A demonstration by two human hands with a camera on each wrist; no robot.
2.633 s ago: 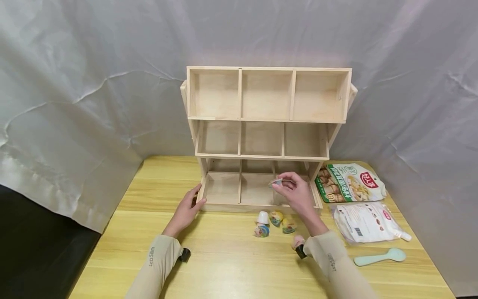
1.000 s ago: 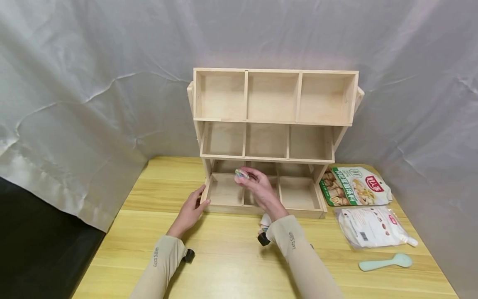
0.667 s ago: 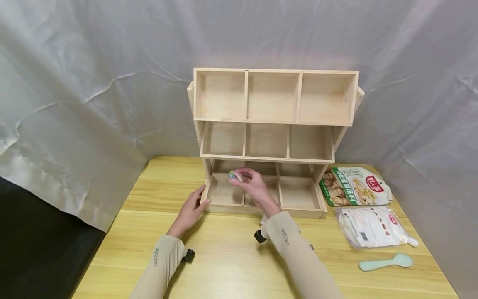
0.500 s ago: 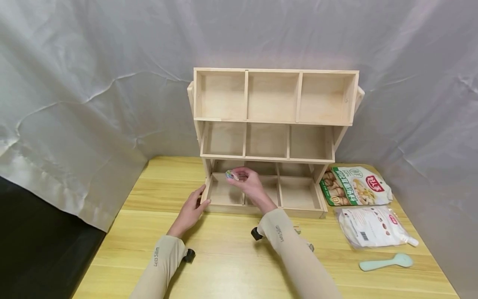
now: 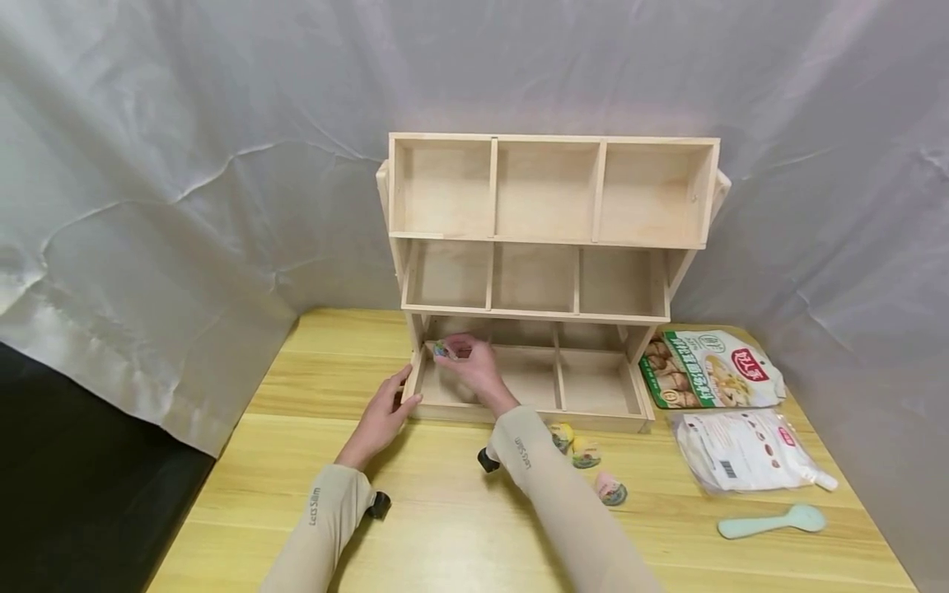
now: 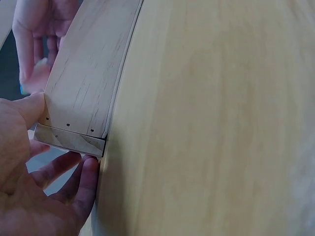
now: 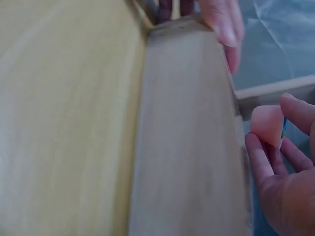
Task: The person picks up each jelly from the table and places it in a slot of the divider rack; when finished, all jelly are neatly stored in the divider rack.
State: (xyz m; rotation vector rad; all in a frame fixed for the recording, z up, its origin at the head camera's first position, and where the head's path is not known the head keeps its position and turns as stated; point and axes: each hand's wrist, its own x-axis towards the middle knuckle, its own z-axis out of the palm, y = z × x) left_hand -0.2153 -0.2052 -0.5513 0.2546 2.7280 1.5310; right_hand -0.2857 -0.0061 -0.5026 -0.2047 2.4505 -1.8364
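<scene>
A three-tier wooden display rack [image 5: 534, 314] stands at the back of the table, with three compartments in each tier. My left hand [image 5: 380, 420] grips its lower left corner, the thumb at the front edge and the fingers round the side panel, as the left wrist view shows. Between the thumb and fingers of my right hand [image 5: 476, 367] is a small pink jelly cup [image 7: 267, 123] with a colourful lid. That hand is over the bottom tier's left compartment. Two yellow jelly cups [image 5: 586, 453] and a pink one [image 5: 611, 488] lie on the table beside my right sleeve.
To the right of the rack lies a green and white food pouch [image 5: 712, 369]. In front of it are a white spouted pouch [image 5: 749, 451] and a pale green spoon [image 5: 773, 521]. Grey fabric [image 5: 549, 66] hangs behind and on both sides.
My right hand has moved left, from the bottom tier's right compartment to its left one, carrying the jelly cup and lowering lately. My left hand keeps its hold on the rack corner.
</scene>
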